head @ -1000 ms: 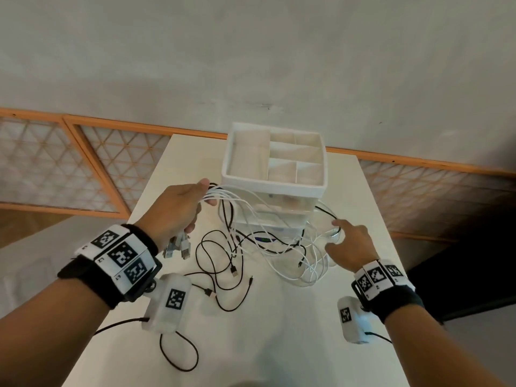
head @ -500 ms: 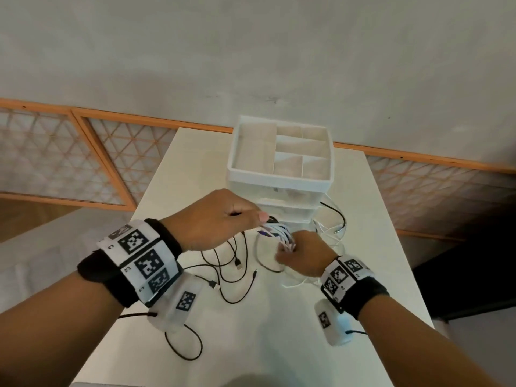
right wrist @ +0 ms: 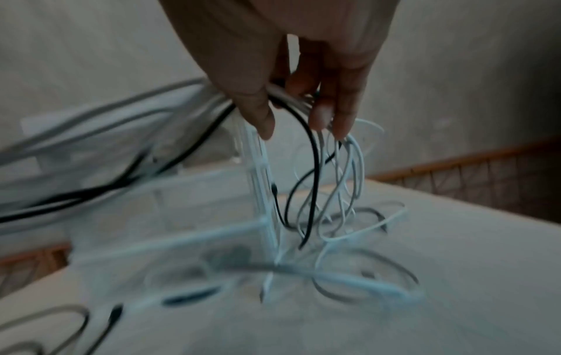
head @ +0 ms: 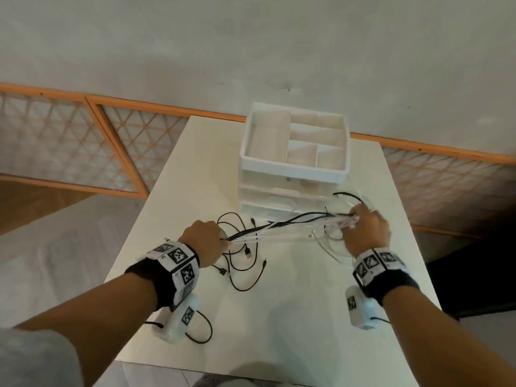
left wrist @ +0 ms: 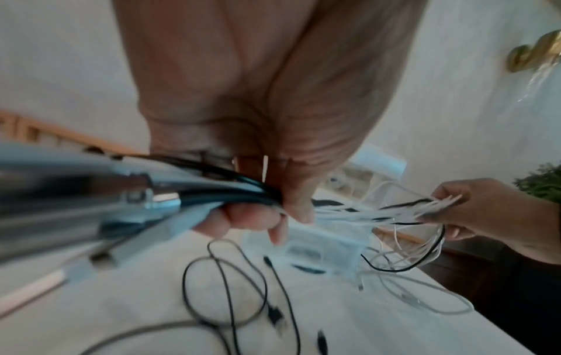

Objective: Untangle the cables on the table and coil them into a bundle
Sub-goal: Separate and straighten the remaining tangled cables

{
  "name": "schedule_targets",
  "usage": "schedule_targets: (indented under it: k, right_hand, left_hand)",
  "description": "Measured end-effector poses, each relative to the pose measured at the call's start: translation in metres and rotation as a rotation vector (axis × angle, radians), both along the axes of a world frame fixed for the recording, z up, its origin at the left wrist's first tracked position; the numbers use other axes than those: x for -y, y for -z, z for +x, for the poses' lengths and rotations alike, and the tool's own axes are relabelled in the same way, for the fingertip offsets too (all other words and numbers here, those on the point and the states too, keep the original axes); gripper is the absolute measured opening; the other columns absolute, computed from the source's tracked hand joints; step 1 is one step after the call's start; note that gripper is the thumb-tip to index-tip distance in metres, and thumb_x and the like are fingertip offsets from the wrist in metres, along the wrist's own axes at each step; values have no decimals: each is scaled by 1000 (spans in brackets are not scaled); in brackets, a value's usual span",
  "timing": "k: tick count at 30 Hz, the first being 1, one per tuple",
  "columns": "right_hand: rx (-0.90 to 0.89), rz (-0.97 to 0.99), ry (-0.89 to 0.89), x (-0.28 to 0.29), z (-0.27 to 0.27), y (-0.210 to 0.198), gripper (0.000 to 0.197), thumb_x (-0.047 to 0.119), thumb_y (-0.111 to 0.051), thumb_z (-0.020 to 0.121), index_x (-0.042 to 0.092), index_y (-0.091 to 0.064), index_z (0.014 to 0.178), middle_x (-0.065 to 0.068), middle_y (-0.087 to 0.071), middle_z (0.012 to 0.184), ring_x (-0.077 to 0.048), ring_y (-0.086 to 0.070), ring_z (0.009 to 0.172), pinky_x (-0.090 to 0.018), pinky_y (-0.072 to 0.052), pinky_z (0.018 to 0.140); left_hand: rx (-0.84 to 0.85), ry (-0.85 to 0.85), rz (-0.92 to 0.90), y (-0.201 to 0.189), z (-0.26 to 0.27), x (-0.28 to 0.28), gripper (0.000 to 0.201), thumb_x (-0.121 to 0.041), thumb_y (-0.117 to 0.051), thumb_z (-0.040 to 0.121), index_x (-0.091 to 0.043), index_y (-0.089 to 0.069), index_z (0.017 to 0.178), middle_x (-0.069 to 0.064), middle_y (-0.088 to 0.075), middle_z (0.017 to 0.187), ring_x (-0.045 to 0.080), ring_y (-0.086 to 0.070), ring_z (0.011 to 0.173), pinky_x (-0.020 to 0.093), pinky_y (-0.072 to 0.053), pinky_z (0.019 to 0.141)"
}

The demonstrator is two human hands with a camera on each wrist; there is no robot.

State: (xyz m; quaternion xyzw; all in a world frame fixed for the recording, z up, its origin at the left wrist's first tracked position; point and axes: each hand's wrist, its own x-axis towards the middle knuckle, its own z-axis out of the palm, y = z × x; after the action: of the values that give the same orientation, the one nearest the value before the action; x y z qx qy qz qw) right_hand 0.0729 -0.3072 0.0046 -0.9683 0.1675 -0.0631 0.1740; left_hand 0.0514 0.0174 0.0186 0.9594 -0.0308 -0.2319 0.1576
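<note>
Item: bundle of thin white and black cables (head: 282, 229), held taut above the white rectangular table (head: 293, 317). Long axis runs left to right across the table, rising slightly toward the right end, just in front of the white plastic drawer organiser with open top compartments (head: 294, 152).

Left hand (head: 205, 243): fingers and thumb curled tight round the left end of the bundle. The left wrist view alone shows the metal-tipped plugs (left wrist: 158, 197) sticking out behind the fist, blurred and close to the lens.

Right hand (head: 368, 229): thumb and fingertips (right wrist: 321, 115) pinch the right end together. The right wrist view alone shows the slack hanging below the grip in loose white and black loops (right wrist: 331, 192), down to the table beside the organiser's clear front corner; the head view shows these only as faint curves.

Loose black cables with small plugs (head: 243, 261): lying in open curls on the table below the left half of the bundle; whether they join it cannot be told.

Both wrists carry black bands with printed square markers (head: 178, 263).
</note>
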Motion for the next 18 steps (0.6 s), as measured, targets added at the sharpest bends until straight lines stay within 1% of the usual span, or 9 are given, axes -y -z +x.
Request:
schedule_targets:
  k: [1,3,4,6,7,9,12,15,18]
  right_hand:
    - [-149,11,-33,-1,-7,12,30,19,-66,84,19,-63,114,-19,-69,106,-39,-65,99,-38,-50,79]
    - [-336,73,-123,-6,-18,25,56,27,-72,81,31,-51,134,-13,-72,110,-34,-66,105,-37,-52,90]
    - [-392,116,-192,-11,-21,23,68,28,-73,81,36,-43,142,-11,-75,103,-30,-69,100,-36,-54,92]
    - [-446,240,-357,-25,-25,12,76,30,-72,85,44,-31,148,-3,-76,72,-13,-74,69,-30,-55,88]
    - [-443,292,-431,-35,-27,2,74,31,-70,88,46,-30,148,-1,-72,59,-5,-70,55,-26,-54,85]
    - [-349,316,-539,-58,-27,-12,58,34,-68,91,42,-42,143,2,-65,48,1,-64,47,-22,-51,80]
    - [-219,321,-617,-89,-26,-15,35,33,-67,91,34,-62,125,6,-60,48,4,-60,49,-22,-51,75]
    - [-227,338,-676,-109,-31,-3,24,31,-66,92,31,-69,115,10,-57,51,1,-57,54,-24,-48,72]
    - [-229,354,-701,-118,-40,9,18,29,-66,91,28,-72,108,12,-53,52,-4,-54,56,-27,-51,71]
  left_hand:
    - [16,-17,2,7,-2,-1,28,-35,-51,98,-20,-71,87,0,-61,75,24,-60,82,27,-39,65]
    - [30,-46,2,18,-3,-6,30,-36,-52,99,-19,-67,79,0,-58,71,24,-58,79,28,-38,62]
    - [30,-75,-12,21,-2,-8,31,-35,-53,98,-20,-64,73,0,-56,68,24,-57,76,28,-37,59]
    - [12,-139,-33,30,-1,-12,32,-32,-54,97,-18,-59,69,-1,-52,65,24,-55,72,27,-34,55]
    - [-5,-165,-34,34,-1,-14,32,-32,-54,97,-18,-55,68,0,-51,65,25,-55,72,27,-34,55]
    - [-42,-174,-23,43,-2,-15,29,-31,-54,96,-17,-51,71,1,-52,69,26,-55,73,27,-36,56]
    - [-77,-122,31,53,-7,-13,10,-24,-55,89,-15,-58,93,5,-61,90,30,-60,86,28,-42,67]
    - [-112,-130,45,58,-13,-11,24,-15,-55,85,-22,-60,107,8,-64,106,29,-61,91,31,-47,72]
    - [-99,-118,76,71,-20,-13,30,-19,-53,85,-25,-62,112,6,-64,111,30,-64,100,31,-50,77]
